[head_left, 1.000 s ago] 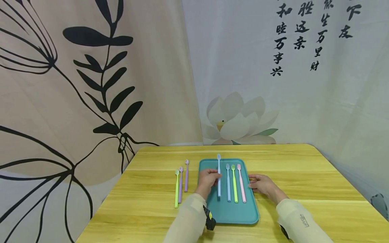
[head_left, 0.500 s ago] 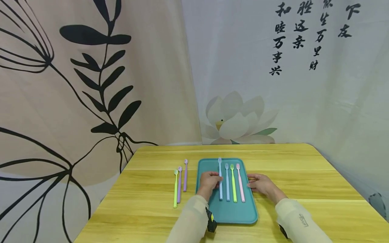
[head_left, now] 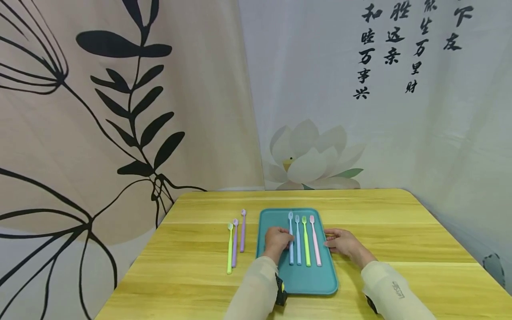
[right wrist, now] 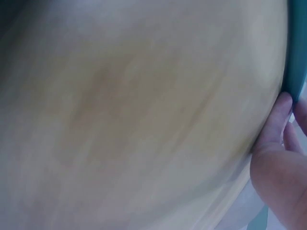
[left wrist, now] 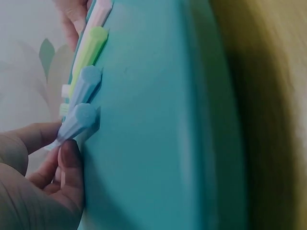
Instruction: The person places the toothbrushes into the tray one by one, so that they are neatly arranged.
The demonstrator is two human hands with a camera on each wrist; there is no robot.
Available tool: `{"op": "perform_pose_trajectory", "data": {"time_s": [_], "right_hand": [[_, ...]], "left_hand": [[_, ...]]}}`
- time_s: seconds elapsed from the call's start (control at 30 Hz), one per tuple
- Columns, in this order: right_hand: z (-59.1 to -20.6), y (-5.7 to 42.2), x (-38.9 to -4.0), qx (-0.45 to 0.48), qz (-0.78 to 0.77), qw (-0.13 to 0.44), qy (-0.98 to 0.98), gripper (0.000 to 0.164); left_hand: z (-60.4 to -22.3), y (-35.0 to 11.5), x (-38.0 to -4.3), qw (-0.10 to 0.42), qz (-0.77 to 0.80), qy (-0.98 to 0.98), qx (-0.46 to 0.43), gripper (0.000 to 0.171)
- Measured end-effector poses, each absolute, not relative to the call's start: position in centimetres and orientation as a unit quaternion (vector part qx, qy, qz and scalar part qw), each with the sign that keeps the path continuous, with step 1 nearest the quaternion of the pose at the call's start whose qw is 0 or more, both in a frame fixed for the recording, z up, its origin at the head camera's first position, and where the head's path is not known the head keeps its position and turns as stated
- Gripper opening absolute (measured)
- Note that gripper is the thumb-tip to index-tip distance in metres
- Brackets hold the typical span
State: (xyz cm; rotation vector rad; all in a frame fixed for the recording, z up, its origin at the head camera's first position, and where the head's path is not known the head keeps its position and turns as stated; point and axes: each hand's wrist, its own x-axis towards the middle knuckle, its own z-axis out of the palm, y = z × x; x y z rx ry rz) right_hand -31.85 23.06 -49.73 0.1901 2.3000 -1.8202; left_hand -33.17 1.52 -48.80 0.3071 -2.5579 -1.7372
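My left hand (head_left: 277,241) pinches a light blue toothbrush (head_left: 291,256) between thumb and fingers, low over the teal tray (head_left: 306,284). In the left wrist view this toothbrush (left wrist: 79,120) has its handle end close above the tray floor. Beside it on the tray lie a second blue toothbrush (head_left: 298,249), a green toothbrush (head_left: 307,249) and a pink toothbrush (head_left: 316,249), side by side with heads pointing away. My right hand (head_left: 346,244) holds the tray's right rim; in the right wrist view its thumb and a finger (right wrist: 278,120) meet at the tray edge (right wrist: 296,52).
Left of the tray, on the wooden table (head_left: 192,275), lie a green toothbrush (head_left: 230,251) and two purple toothbrushes, one nearer (head_left: 234,244) and one farther (head_left: 242,233). A printed curtain (head_left: 216,111) hangs behind the table.
My left hand has brought the blue toothbrush down and slightly right, alongside the second blue one. My right hand stays at the tray rim.
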Motion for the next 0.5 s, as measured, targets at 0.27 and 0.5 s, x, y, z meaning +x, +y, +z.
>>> {"op": "perform_pose_trajectory", "data": {"time_s": [0.27, 0.5], "right_hand": [[-49.94, 23.01, -32.02, 0.065, -0.616, 0.102, 0.778, 0.051], [-49.76, 23.0, -31.88, 0.065, -0.614, 0.104, 0.78, 0.051]], "left_hand": [[-48.42, 1.66, -32.62, 0.034, -0.508, -0.855, 0.095, 0.009], [-47.96, 1.82, -32.32, 0.038, -0.493, -0.864, 0.094, 0.009]]}}
